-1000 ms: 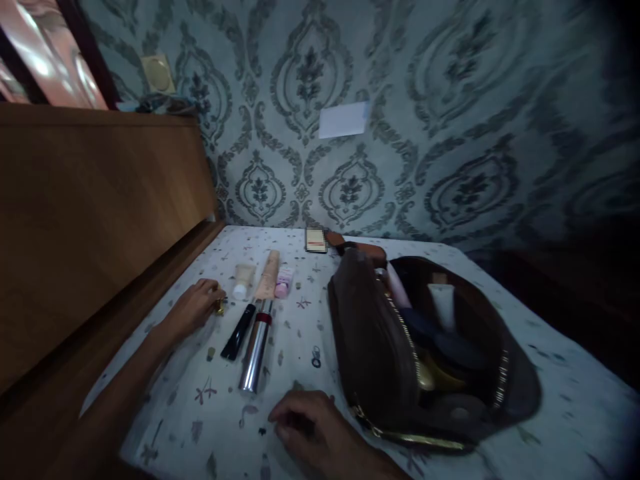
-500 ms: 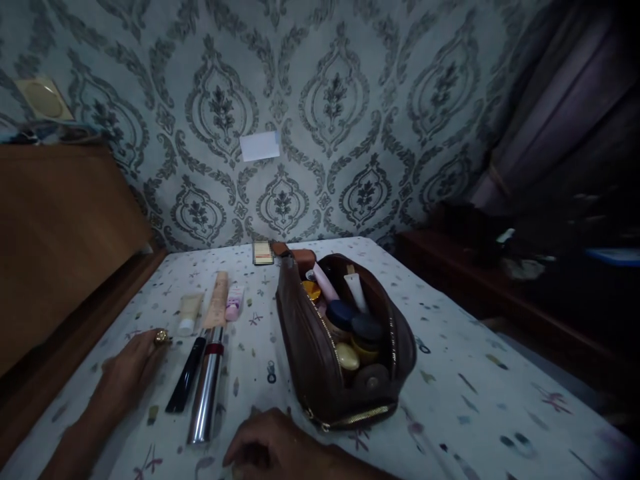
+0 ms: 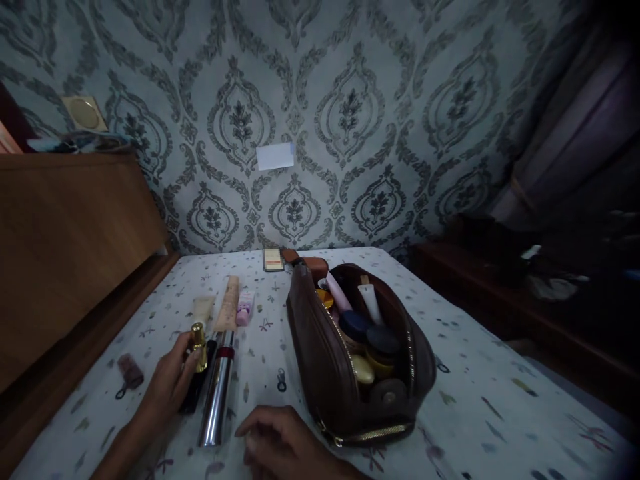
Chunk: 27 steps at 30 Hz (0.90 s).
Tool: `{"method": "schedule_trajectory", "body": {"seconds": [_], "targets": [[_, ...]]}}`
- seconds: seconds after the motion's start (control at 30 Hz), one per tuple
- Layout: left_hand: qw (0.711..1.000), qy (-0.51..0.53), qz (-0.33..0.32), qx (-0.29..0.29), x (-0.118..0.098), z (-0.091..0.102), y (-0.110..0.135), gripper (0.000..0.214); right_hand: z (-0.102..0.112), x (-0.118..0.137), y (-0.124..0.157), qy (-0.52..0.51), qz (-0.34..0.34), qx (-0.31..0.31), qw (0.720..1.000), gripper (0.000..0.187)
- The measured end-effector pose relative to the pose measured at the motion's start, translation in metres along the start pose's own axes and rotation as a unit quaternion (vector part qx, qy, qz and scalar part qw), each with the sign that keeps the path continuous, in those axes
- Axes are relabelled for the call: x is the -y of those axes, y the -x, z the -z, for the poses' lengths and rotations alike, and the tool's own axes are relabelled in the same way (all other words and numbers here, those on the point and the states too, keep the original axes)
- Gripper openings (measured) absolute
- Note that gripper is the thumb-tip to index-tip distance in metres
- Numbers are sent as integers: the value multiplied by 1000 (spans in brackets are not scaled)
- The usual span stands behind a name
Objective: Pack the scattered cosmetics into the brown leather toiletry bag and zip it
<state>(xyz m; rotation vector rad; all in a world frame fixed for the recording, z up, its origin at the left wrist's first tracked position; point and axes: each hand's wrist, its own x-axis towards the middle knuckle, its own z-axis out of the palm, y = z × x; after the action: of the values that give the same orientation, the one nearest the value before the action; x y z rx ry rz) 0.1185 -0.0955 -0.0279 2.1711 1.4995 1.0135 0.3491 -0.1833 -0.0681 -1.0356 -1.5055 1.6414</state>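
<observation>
My left hand (image 3: 167, 387) pinches a small gold bottle (image 3: 199, 345) upright, just above the bed sheet (image 3: 475, 400). Right beside it lie a black tube (image 3: 200, 380) and a long silver tube with a red band (image 3: 217, 390). Behind them lie three small tubes: a cream one (image 3: 203, 309), a peach one (image 3: 228, 304) and a pink one (image 3: 245, 307). My right hand (image 3: 280, 443) rests near the bottom edge with fingers curled, holding nothing I can see. To its right stands an open brown zip pouch (image 3: 320, 360) with jars and tubes inside.
A wooden headboard (image 3: 70, 240) runs along the left. A small flat compact (image 3: 273, 259) lies by the patterned wall (image 3: 350, 113). A small dark item (image 3: 131, 370) lies on the sheet at the left. Dark furniture (image 3: 525, 293) stands on the right.
My left hand has lifted the gold bottle off the sheet and brought it rightward, upright beside the black tube. The view swung right, then slightly back. My right hand stayed low.
</observation>
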Motion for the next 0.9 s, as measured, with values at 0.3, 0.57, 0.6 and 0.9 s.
{"method": "schedule_trajectory", "body": {"seconds": [0.3, 0.57, 0.6, 0.9], "targets": [[982, 149, -34, 110, -32, -30, 16, 28, -8, 36, -21, -130, 42, -118, 984, 81], [941, 313, 17, 126, -18, -53, 30, 43, -2, 28, -37, -187, 42, -165, 967, 71], [941, 312, 18, 130, -16, -54, 31, 45, -2, 25, -38, -199, 44, -165, 965, 69], [955, 259, 19, 142, -30, -42, 29, 36, 4, 23, -40, -325, 52, -180, 927, 48]]}}
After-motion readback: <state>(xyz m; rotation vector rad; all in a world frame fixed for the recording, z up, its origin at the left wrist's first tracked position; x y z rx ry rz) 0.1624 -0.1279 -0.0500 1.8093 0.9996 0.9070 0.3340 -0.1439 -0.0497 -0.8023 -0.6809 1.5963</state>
